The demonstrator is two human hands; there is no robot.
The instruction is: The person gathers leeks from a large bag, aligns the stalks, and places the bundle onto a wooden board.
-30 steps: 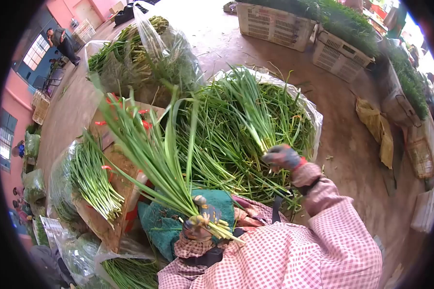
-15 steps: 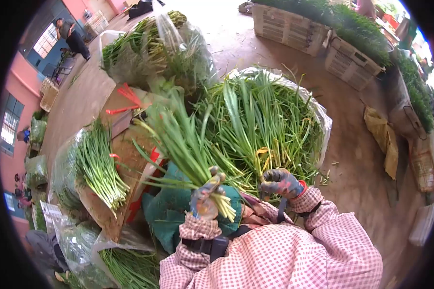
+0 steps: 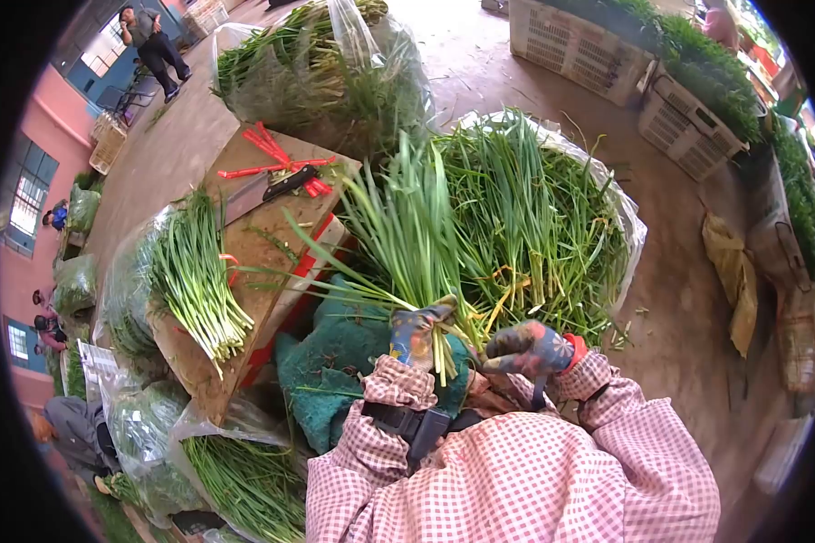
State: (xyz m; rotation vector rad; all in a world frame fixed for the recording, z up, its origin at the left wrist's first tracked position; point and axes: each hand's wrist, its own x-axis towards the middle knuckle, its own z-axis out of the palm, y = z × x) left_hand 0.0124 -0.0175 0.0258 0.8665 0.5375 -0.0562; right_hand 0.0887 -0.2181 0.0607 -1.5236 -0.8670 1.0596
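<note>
The left hand point(image 3: 418, 333), gloved, was closed around a bunch point(image 3: 417, 244) of green stalks above a teal cloth point(image 3: 330, 371), pale ends towards the body and leaves fanned away. The right hand point(image 3: 527, 348) sat just beside those ends, fingers half curled; whether it pinched a stalk could not be told. The step seemed to be gathering the bunch; the next move looked to call for a steady left grip and the right fingers evening the ends. At lower left, a clear bag point(image 3: 179, 445) held greens point(image 3: 254, 484). A board point(image 3: 254, 285) bore a tied bundle point(image 3: 204, 299), a knife point(image 3: 287, 184) and red strips point(image 3: 249, 170). Beyond the hands, a white bag point(image 3: 634, 226) brimmed with loose leaves point(image 3: 561, 217); farther off stood a full sack point(image 3: 407, 86) of stalks and crates point(image 3: 575, 45) heaped with foliage point(image 3: 711, 63).
</note>
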